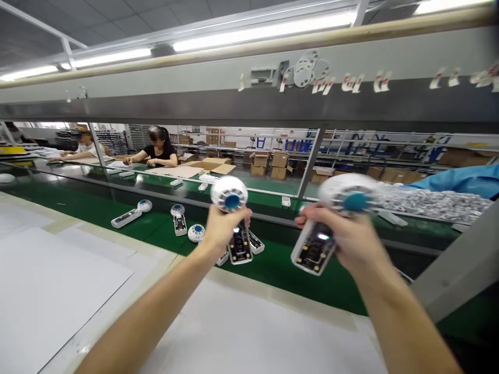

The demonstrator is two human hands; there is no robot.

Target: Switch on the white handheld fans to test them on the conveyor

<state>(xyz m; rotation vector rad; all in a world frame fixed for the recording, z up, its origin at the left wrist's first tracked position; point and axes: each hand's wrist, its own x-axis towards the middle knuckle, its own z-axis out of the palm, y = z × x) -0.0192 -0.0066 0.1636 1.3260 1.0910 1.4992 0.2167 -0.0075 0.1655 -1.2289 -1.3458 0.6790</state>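
My left hand (223,227) grips a white hand-held fan unit (230,196) with a blue hub, its open handle showing a circuit board below my fingers. My right hand (345,236) holds a second fan unit (348,196) of the same kind, tilted, with its open handle (314,249) and a small lit spot showing. Both are raised above the green conveyor belt (280,267). On the belt beneath lie several more fan units, one at the left (130,214), another upright (178,219).
A white worktable (70,291) lies in front of me. A grey frame beam (249,98) crosses overhead. Two people sit at the far side at the left (156,150). Cardboard boxes (273,163) and a heap of white parts (432,202) stand beyond.
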